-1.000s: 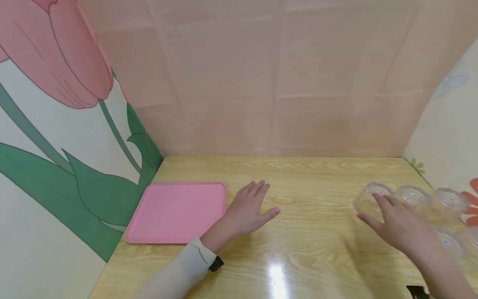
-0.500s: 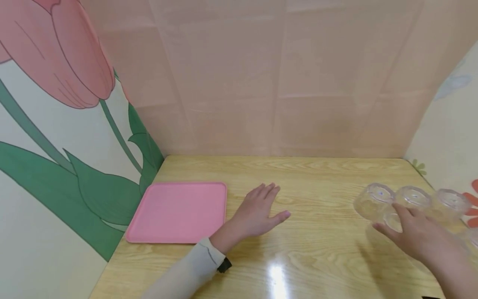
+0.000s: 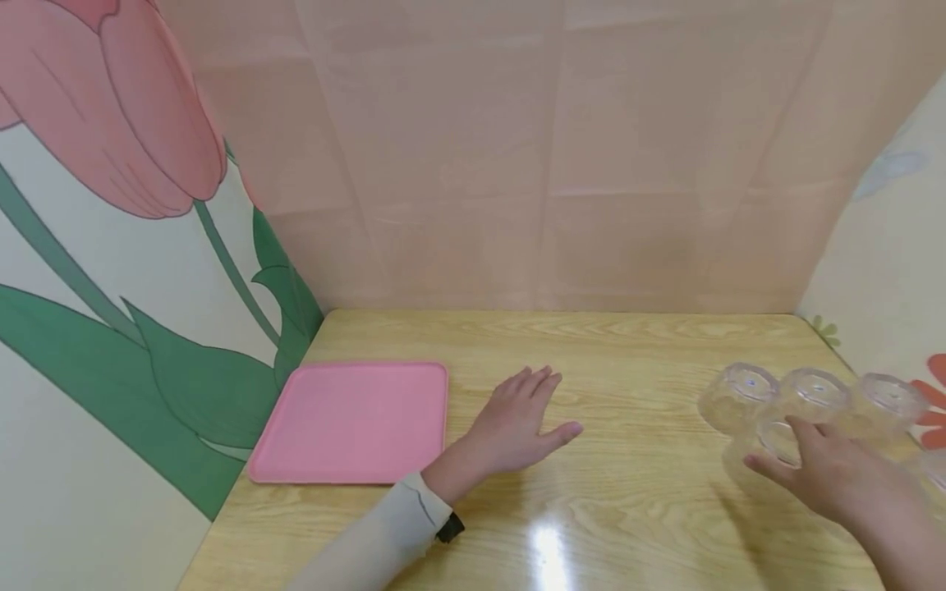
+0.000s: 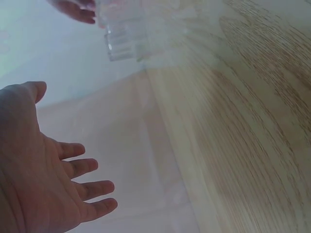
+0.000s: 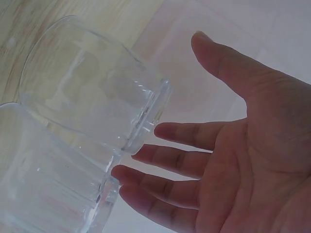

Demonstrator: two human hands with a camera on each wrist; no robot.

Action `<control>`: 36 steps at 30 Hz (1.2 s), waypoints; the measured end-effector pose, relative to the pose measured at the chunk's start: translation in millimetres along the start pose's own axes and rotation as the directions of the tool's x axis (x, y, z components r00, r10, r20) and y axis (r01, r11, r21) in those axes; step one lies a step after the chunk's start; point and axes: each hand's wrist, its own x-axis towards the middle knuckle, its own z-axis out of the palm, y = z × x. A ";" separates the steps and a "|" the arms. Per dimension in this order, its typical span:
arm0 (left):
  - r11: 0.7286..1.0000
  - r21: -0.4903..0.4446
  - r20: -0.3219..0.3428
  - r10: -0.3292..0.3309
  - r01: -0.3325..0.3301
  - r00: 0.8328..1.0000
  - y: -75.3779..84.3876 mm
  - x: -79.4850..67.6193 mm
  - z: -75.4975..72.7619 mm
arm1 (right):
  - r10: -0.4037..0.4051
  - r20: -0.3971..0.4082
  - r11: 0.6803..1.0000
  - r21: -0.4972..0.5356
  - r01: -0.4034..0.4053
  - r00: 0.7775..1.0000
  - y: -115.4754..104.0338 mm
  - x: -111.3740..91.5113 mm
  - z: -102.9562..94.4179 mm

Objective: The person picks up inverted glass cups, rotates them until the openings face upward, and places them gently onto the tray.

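Observation:
Clear glasses stand upside down on the right of the table. In the head view a back-row glass (image 3: 737, 400), another glass (image 3: 815, 388) and a third glass (image 3: 891, 400) form a line. My right hand (image 3: 842, 480) hovers over the nearer glass (image 3: 776, 442) and partly hides it. The right wrist view has my fingertips (image 5: 167, 131) close by the base of one glass (image 5: 87, 85); contact is hard to tell. Nothing is gripped there. Over mid-table my left hand (image 3: 513, 427) is spread, palm down, and holds nothing.
A pink tray (image 3: 355, 419) lies on the wooden table (image 3: 613, 501) at the left, close by my left wrist. A pink cloth backdrop (image 3: 547, 164) closes off the back. Printed side panels stand left and right. One more glass (image 3: 935, 468) shows at the right edge.
My right hand has drawn back to the right and nearer, away from the back-left glass, uncovering the nearer glass. My left hand has drifted slightly right. The glasses and tray stay put.

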 end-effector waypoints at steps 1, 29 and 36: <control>1.000 -0.001 -0.002 0.003 -0.003 1.000 0.2 0.4 0.8 | 0.000 0.001 1.000 0.000 0.000 1.000 1.1 0.6 0.9; 1.000 0.006 0.022 0.024 -0.024 0.999 8.1 7.4 13.3 | 0.012 0.074 1.000 -0.019 -0.011 0.997 17.4 20.7 4.4; 1.000 0.004 0.026 0.022 -0.022 0.999 8.5 8.5 17.3 | -0.009 0.114 1.000 0.002 0.009 0.993 20.0 25.0 4.1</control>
